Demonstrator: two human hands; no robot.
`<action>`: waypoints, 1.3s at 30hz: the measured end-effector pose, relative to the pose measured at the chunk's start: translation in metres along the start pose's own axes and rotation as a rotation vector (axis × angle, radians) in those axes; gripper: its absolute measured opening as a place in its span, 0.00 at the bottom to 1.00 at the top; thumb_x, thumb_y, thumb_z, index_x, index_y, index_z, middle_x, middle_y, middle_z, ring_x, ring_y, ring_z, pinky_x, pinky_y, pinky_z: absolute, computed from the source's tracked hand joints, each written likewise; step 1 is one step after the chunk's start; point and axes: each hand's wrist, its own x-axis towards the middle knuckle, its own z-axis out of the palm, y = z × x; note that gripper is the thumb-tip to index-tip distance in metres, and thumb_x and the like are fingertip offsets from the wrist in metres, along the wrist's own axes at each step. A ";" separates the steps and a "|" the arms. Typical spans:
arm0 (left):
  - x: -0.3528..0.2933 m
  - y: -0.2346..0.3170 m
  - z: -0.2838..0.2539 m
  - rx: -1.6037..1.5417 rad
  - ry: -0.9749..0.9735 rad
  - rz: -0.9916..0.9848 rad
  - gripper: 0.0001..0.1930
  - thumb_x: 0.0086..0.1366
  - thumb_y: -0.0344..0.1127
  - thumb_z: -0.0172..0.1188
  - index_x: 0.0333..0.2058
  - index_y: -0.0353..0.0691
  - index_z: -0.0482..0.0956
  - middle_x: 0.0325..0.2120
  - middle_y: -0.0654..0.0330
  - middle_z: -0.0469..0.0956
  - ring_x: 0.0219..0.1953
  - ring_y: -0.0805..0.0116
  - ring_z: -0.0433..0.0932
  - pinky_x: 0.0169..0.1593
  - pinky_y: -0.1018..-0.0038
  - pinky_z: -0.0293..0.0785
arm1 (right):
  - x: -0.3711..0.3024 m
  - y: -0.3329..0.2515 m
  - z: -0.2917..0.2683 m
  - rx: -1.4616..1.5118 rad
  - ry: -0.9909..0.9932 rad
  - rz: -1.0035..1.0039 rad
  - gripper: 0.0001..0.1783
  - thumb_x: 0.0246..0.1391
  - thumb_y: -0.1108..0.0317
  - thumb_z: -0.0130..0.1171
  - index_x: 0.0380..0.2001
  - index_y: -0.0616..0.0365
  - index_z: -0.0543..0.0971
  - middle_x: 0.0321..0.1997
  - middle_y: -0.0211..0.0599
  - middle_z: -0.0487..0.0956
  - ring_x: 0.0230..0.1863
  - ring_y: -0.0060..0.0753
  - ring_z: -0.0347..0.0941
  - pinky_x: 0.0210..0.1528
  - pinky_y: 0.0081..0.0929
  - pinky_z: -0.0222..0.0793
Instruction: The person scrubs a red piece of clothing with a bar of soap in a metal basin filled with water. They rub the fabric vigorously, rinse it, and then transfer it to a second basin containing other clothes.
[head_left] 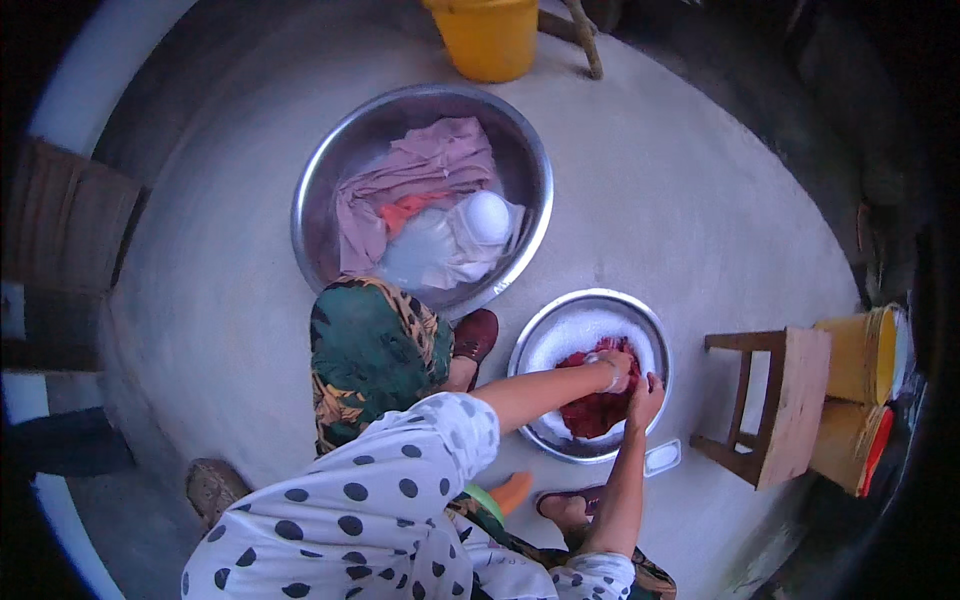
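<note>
A dark red cloth [595, 412] lies bunched in a small metal basin [530, 425] with white suds [560, 335] around it. My left hand [615, 368] reaches across from the left and is closed on the cloth. Something white shows at its fingers; whether it is foam or an object I cannot tell. At the basin's right side my right hand [646, 400] grips the cloth's edge, its fingertips partly hidden. Just outside the rim, near my right forearm, sits a small whitish soap dish [662, 458].
A larger metal basin [318, 240] at upper left holds a mauve garment [440, 160], a coral cloth [408, 210] and a white bra [487, 220]. A wooden stool [795, 410] stands right, beside yellow buckets [860, 350]. Another yellow bucket [490, 40] is at the far edge.
</note>
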 end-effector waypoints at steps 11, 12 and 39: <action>0.015 -0.103 -0.263 0.436 0.219 0.157 0.12 0.44 0.33 0.52 0.28 0.35 0.78 0.30 0.48 0.75 0.35 0.54 0.75 0.38 0.65 0.70 | -0.054 0.024 0.022 0.342 -0.277 0.260 0.11 0.44 0.73 0.45 0.32 0.65 0.72 0.29 0.38 0.74 0.28 0.28 0.70 0.31 0.21 0.66; -0.012 -0.109 -0.297 0.339 0.255 0.089 0.12 0.44 0.35 0.52 0.28 0.36 0.78 0.29 0.49 0.76 0.34 0.54 0.75 0.37 0.65 0.71 | -0.063 0.016 0.015 0.412 -0.236 0.329 0.10 0.45 0.73 0.44 0.32 0.65 0.72 0.28 0.37 0.73 0.26 0.27 0.70 0.27 0.20 0.66; 0.003 -0.416 -0.248 0.067 0.306 -0.490 0.20 0.47 0.43 0.54 0.35 0.33 0.74 0.36 0.46 0.73 0.41 0.53 0.72 0.43 0.64 0.68 | -0.137 -0.079 0.070 0.636 -0.210 0.429 0.08 0.50 0.73 0.42 0.33 0.61 0.71 0.29 0.39 0.74 0.21 0.27 0.70 0.19 0.20 0.68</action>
